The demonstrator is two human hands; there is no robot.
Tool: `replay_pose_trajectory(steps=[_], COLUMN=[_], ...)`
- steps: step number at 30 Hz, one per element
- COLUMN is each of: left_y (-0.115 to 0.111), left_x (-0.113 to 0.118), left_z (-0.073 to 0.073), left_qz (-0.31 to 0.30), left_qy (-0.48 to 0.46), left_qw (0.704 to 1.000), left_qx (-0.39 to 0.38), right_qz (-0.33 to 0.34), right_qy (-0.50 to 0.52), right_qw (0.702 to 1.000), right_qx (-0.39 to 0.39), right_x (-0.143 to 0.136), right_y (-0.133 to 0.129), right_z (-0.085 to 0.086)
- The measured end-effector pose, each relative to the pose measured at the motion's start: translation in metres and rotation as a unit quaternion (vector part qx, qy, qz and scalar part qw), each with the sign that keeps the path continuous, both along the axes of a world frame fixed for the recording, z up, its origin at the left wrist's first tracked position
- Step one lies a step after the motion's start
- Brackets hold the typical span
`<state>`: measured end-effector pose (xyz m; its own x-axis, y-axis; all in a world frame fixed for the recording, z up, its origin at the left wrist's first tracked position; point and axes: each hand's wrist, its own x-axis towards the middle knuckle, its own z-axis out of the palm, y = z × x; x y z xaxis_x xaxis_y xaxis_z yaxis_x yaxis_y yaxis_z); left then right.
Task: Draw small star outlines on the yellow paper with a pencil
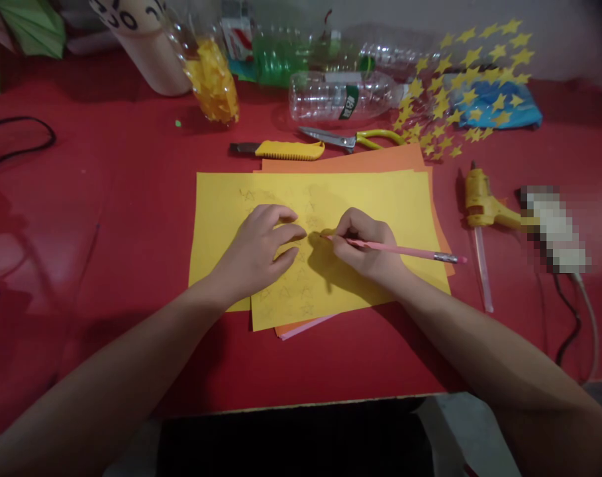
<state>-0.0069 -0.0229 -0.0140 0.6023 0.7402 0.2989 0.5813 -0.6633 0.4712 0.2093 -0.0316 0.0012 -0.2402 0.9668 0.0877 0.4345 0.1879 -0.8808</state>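
Yellow paper (380,291) lies on top of orange and pink sheets, with small stars drawn on it in pencil, several of them in a column near its middle. My left hand (263,248) rests on the paper left of that column, fingers apart and holding nothing. A pink pencil (410,251) is pinched in my right hand (367,244), its tip at the paper just right of the column and its eraser end pointing right. The palm of my left hand hides part of the drawn stars.
Behind the paper lie a yellow cutter (291,150), scissors (353,139) and plastic bottles (348,98). Yellow star cutouts (440,106) are at the back right. A yellow glue gun (479,199) lies right, near a blurred block with cables. The red table's (301,377) front edge is near me.
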Motion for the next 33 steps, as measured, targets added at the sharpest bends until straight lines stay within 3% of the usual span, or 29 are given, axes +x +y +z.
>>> replay_pose_trajectory(steps=[25,33], left_y=[0.0005,0.0005], left_x=[0.0007,0.0009], left_z=[0.0006,0.0008], left_qz=[0.006,0.008], left_qy=[0.004,0.003], left_qw=[1.0,1.0], left_qx=[0.001,-0.012], right_qz=[0.087,0.102], right_qy=[-0.02,-0.036], right_qw=[0.995,0.994], right_qx=[0.043,0.025], right_x=[-0.0002,0.0002], right_y=[-0.0031,-0.0029], right_z=[-0.0004,0.0004])
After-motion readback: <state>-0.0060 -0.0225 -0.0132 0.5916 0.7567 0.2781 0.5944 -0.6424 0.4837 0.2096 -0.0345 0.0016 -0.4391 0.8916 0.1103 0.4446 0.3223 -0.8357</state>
